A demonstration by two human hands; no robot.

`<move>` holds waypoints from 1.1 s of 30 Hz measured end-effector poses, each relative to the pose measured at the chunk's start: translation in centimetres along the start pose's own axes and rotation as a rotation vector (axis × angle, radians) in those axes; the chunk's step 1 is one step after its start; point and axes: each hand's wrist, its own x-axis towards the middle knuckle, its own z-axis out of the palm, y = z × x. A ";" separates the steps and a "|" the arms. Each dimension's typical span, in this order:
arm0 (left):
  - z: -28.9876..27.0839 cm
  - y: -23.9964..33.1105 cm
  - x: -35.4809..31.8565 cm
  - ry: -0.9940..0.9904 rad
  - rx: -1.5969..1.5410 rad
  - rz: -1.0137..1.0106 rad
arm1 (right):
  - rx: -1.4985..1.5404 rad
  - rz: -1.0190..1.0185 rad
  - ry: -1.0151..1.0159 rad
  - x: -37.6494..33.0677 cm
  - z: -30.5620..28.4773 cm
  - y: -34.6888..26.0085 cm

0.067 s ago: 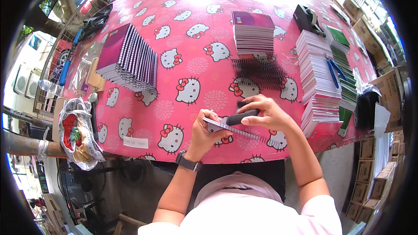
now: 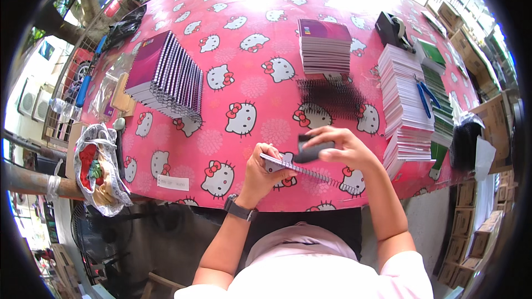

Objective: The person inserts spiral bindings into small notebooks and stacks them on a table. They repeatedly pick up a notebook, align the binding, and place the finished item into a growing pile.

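My left hand (image 2: 265, 170), closed, pinches a thin notebook (image 2: 272, 160) above the table's near side. A dark spiral coil (image 2: 324, 178) runs along the notebook's edge, and its loose end sticks out to the right. My right hand (image 2: 350, 149) has its fingers wrapped around a black hand-held tool (image 2: 311, 151) just above the coil; its exact kind is unclear. Beyond my hands lies a pile of loose black coils (image 2: 331, 99), in front of a stack of purple-covered books (image 2: 326, 49).
Spiral-bound purple notebooks (image 2: 166, 77) stand stacked at the left, by a cloth-lined bag (image 2: 102, 171). On the right are tall paper stacks (image 2: 405, 88), with blue-handled pliers (image 2: 426, 97) on top, and a black tape dispenser (image 2: 390, 29). A pink patterned cover (image 2: 249, 138) spreads over the table.
My right hand and the black tool have shifted slightly right and toward me, and the tool has tilted. My left hand keeps its hold on the notebook. The whole view has moved a little.
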 end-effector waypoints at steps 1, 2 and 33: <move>0.1 -0.2 -0.5 0.019 -0.021 -0.037 | 0.244 -0.079 -0.134 -0.2 0.4 -0.8; 0.3 -0.5 -0.9 0.037 -0.041 -0.072 | 0.140 -0.047 -0.151 -0.3 0.9 -1.3; 1.0 5.3 1.8 0.037 -0.086 -0.107 | -0.345 -0.267 0.433 0.7 6.4 -5.6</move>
